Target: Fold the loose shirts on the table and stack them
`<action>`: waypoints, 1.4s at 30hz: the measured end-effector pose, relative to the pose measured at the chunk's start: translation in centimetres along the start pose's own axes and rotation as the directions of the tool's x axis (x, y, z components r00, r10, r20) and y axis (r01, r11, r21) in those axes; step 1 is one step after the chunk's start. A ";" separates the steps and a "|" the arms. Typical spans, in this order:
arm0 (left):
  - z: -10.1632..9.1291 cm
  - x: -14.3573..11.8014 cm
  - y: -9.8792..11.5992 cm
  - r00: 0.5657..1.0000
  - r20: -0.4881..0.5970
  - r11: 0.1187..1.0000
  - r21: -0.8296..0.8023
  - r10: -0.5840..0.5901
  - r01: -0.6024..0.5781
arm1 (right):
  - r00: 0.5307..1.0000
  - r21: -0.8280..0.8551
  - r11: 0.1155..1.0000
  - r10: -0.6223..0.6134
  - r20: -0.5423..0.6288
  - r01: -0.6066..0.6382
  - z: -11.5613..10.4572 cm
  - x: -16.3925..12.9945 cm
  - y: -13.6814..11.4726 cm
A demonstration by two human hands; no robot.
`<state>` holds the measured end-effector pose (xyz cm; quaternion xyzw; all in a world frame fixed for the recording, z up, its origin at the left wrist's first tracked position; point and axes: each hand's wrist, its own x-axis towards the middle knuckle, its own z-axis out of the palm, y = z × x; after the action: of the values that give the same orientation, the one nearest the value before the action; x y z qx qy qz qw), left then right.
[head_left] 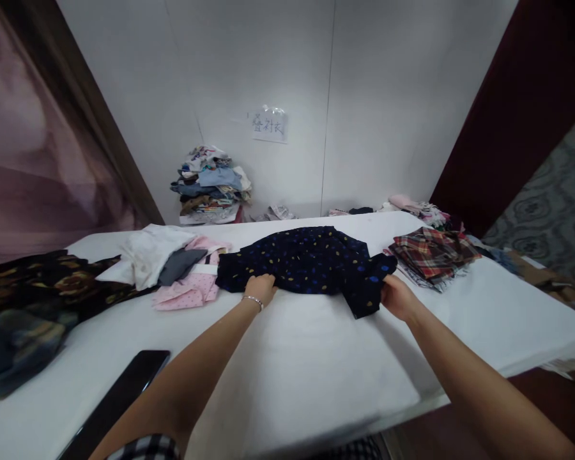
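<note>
A dark navy shirt with blue and yellow spots [306,259] lies spread sideways on the white-covered table [316,358]. My left hand [261,289], with a bracelet at the wrist, grips the shirt's near edge left of its middle; the fingertips are partly hidden in the cloth. At the right end, my right hand [398,298] pinches the edge of what looks like a sleeve, lifted slightly off the table. A flap of the cloth hangs toward me beside that hand.
Left of the shirt lie a pink dotted garment [189,291], a white garment [148,255] and dark floral clothing [67,281]. A black phone-like slab [119,396] rests near my left forearm. Folded plaid shirts [431,252] are on the right. Stacked clothes [213,182] stand by the wall.
</note>
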<state>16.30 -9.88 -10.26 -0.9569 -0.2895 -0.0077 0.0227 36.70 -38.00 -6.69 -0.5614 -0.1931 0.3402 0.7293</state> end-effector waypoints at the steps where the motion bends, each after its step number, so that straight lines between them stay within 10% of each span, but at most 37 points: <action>1: -0.7 -0.3 -0.2 1.000 -0.001 1.000 0.008 0.021 -0.021 | 1.000 0.027 1.000 -0.007 -0.027 0.008 -0.2 -0.2 -0.6; 6: -2.7 -4.9 -2.8 0.975 -0.086 0.976 0.086 0.207 -0.199 | 0.992 0.062 0.998 -0.017 -0.127 0.025 -4.2 -1.1 -3.2; 10: -1.8 -8.9 -4.4 0.941 0.096 0.944 0.014 0.326 -0.329 | 0.996 -0.110 0.990 0.091 0.001 -0.091 -5.5 -2.1 -3.4; 16: -2.0 -8.5 -3.2 0.991 0.029 0.962 -0.244 0.133 -0.122 | 0.962 -0.318 0.941 0.189 0.196 -0.120 -3.9 -2.0 -4.2; 23: -0.5 -6.9 0.0 0.936 0.014 0.893 -0.305 0.352 -0.331 | 0.983 -0.318 0.948 0.048 0.177 0.011 1.0 1.8 -7.8; 31: 0.6 -3.8 1.6 0.995 0.095 0.959 -0.276 -0.029 0.054 | 0.893 -0.272 0.962 0.129 0.432 -0.008 3.6 2.0 -6.9; 37: -0.3 -1.7 0.3 0.984 0.164 0.913 -0.390 -0.063 0.123 | 0.905 -0.257 0.961 0.197 0.377 -0.102 -0.1 -1.0 -5.2; 42: -5.0 1.8 -4.6 0.976 0.085 0.843 -0.493 -0.199 0.215 | 0.938 -0.194 0.970 0.200 0.282 -0.148 -3.9 -2.8 -5.2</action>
<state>15.20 -5.27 -5.08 -0.8932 -0.3793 -0.0702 -0.2310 38.74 -43.38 -2.63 -0.5783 -0.2789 0.4669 0.6081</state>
